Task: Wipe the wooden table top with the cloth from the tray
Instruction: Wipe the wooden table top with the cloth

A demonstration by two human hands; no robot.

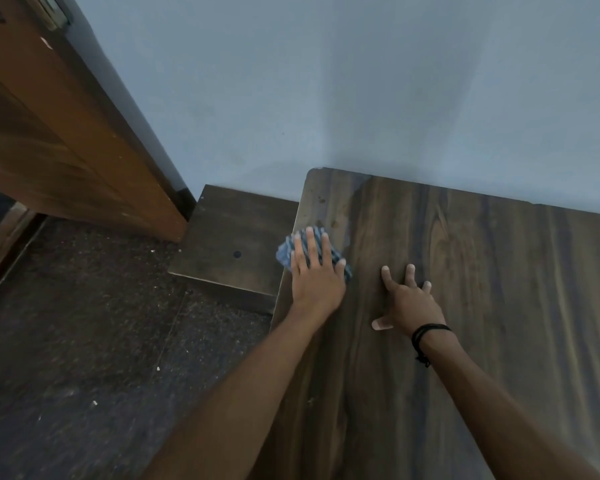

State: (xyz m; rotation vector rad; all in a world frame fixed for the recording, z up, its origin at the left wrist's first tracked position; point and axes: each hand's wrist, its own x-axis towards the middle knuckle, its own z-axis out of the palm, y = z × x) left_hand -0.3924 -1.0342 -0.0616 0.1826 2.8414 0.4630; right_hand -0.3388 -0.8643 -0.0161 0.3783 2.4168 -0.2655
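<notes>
Most of the cloth [286, 253] lies under my left hand [314, 270], so only its blue and white striped edges show around my fingers, left of the frame's centre. I cannot tell how it is folded. It sits at the left edge of the surface [482, 271], and its left part seems to hang a little past that edge.

My left hand is released, with fingers straight and spread, pressing flat on the cloth rather than gripping it. My right hand [409, 301], just right of centre, is released too. Its fingers are splayed and its thumb is out, resting on the bare wood, apart from the cloth. A black cord band [427, 336] circles that wrist. Both forearms run out of the bottom of the frame.

The surface is dark wood with long grain, cut off by the right and bottom edges of the frame. Near its far left corner there is a paler sheen [347, 211] and a few small spots, which are hard to make out.

Left of the surface and lower stands a dark wooden block [222, 237] with a small round hole on top. I cannot tell whether it is hollow. A brown door [49, 133] is cut off at the upper left, with a blurred metal fitting at the corner of the frame. The pale blue wall [361, 81] fills the top, and a dark speckled floor [84, 323] fills the lower left.
</notes>
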